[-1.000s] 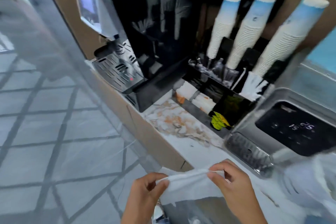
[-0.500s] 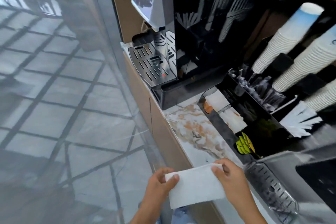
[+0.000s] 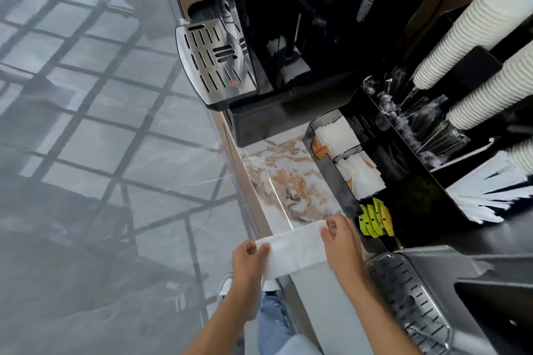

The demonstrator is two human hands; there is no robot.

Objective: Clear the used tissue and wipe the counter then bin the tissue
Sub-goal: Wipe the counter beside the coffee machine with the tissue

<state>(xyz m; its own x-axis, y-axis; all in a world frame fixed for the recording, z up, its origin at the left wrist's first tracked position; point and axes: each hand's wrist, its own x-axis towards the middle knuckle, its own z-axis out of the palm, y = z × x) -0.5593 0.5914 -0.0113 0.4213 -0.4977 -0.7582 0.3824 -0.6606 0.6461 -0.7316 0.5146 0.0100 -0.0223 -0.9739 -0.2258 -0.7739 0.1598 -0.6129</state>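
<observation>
In the head view, the tissue [image 3: 294, 251] is stretched flat between both hands at the near edge of the counter [image 3: 291, 181], its long axis running left to right. The left hand [image 3: 248, 262] pinches its left end off the counter edge; the right hand [image 3: 341, 242] pinches the right end over the marble (nearer the uncovered surface beyond, so likelier to lead the wipe).

The tissue [image 3: 291, 251] spans the counter [image 3: 288, 181] edge, between the coffee machine [image 3: 259, 52] behind and drip tray [image 3: 409, 300] right.
</observation>
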